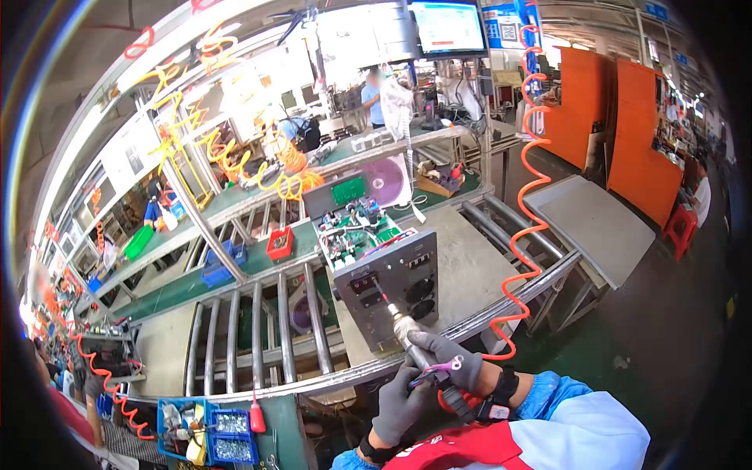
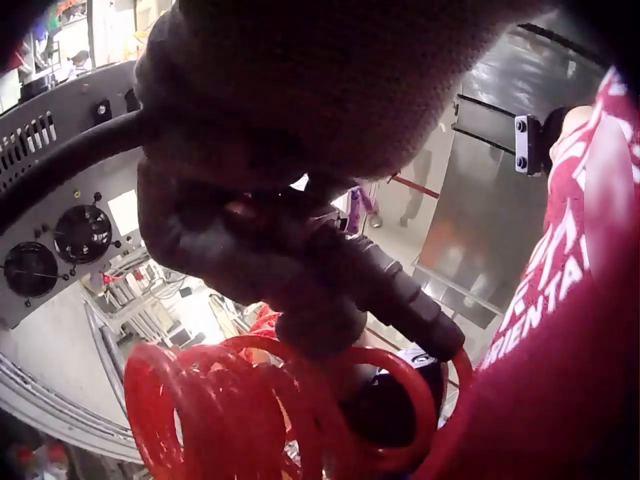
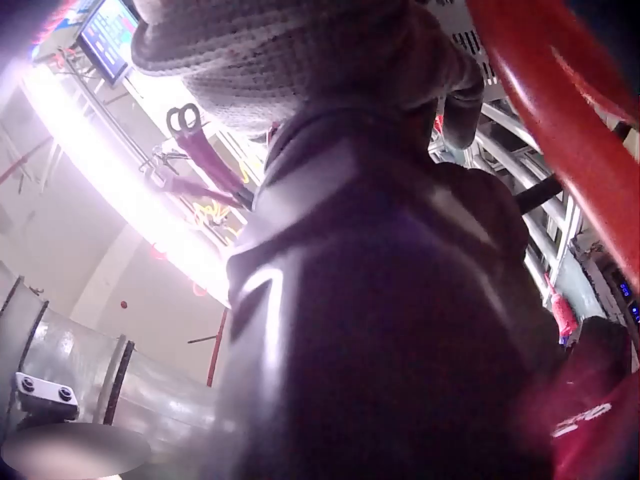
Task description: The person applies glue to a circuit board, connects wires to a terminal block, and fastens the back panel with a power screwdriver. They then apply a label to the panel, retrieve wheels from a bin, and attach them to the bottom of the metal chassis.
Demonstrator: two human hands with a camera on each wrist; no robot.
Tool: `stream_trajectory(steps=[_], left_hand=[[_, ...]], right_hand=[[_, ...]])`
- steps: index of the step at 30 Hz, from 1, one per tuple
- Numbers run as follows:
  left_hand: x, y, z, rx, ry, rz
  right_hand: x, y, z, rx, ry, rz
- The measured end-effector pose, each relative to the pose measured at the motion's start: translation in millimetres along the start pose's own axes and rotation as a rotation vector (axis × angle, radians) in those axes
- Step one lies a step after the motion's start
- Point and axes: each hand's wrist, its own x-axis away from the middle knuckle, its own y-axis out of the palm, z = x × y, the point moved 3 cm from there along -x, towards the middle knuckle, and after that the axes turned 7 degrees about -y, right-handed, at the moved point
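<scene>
Bright, crowded factory hall under strip lights, with more workplaces receding at far left. Lower left, blue plastic trays of small metal parts; next, bare steel conveyor rollers in a metal frame, and behind these a small red plastic bin. At centre, upright on the line, a dark grey metal panel with round black fans and sockets in place, and green circuit boards exposed behind. By the look of it, only partway along: fans and boards fitted, fastening at the face seemingly in hand, and closing up the open top probably left. Against or just short of the panel, impossible to tell which, the thin bit of a long hand tool with a whitish wrapped neck. Below, a grey-gloved left hand, fingers curled, apparently pinching a small purple-sleeved ring-ended piece; beside it, a grey-gloved right hand, wrapped firmly round the tool body. Beneath the tool, a glossy red coiled hose. Farther right, a worn flat board on the conveyor, a tilted grey sheet-topped stand, tall orange partitions and a red plastic stool.
</scene>
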Motion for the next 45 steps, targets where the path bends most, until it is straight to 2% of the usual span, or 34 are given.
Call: stream_trajectory(steps=[2, 6, 9, 13, 14, 15, 17, 20, 23, 26, 27, 28, 30, 32, 35, 38, 42, 45], left_hand=[[1.5, 1.7, 2.5, 0.05, -0.04, -0.013], [10.8, 12.0, -1.2, -0.033, -0.012, 0.114], [14.1, 18.5, -2.3, 0.017, -0.045, 0.187], [12.1, 19.3, 5.8, 0.194, -0.183, 0.166], [8.8, 20.3, 9.9, 0.187, -0.171, 0.166], [8.8, 20.0, 11.6, 0.178, -0.167, 0.172], [12.6, 17.8, 8.9, 0.155, -0.224, 0.17], [13.6, 21.1, 2.6, 0.175, -0.218, 0.147], [16.1, 26.0, -11.2, 0.203, -0.229, 0.144], [13.8, 21.4, -22.3, 0.172, -0.158, 0.124], [11.3, 13.4, -15.5, 0.265, -0.282, 0.104], [-0.7, 6.6, -34.8, 0.369, -0.248, 0.225], [-16.3, -23.1, -49.8, 0.618, -0.44, 0.293], [-47.6, -46.4, -54.4, 0.766, -0.377, 0.32], [-82.2, -51.8, -47.5, 0.968, -0.396, 0.192], [-97.0, -55.2, -70.6, 0.875, -0.404, 0.11], [-103.4, -46.9, -88.9, 1.005, -0.408, 0.218], [-107.7, -48.5, -100.2, 1.036, -0.403, 0.231]], right_hand=[[3.3, 4.6, -6.9, 0.072, -0.062, -0.029], [15.8, 17.0, -16.6, 0.226, -0.079, 0.03], [15.3, 16.1, -16.8, 0.228, -0.162, -0.018], [8.0, 12.8, -12.0, 0.243, -0.22, 0.014], [6.9, 12.1, -10.3, 0.244, -0.228, 0.019], [-19.2, -12.3, 7.6, 0.202, -0.288, -0.021], [-12.1, -7.7, 3.2, 0.152, -0.272, -0.054], [-6.3, -3.2, -0.2, 0.127, -0.239, -0.063], [-3.8, 0.6, -2.8, 0.202, -0.213, -0.003], [-13.8, -13.4, 5.5, 0.337, -0.277, -0.022], [-20.6, -29.0, 13.6, 0.363, -0.339, -0.033], [-10.5, -25.2, 11.4, 0.372, -0.269, -0.051], [17.0, -10.5, 2.5, 0.387, -0.133, -0.085], [30.7, -13.2, 7.9, 0.393, -0.002, -0.097], [47.9, -8.7, 11.6, 0.445, 0.193, -0.133], [48.6, -16.4, 16.5, 0.46, 0.231, -0.137], [44.6, -8.7, 7.7, 0.369, 0.255, -0.141], [39.2, -7.9, 5.6, 0.39, 0.268, -0.13]])
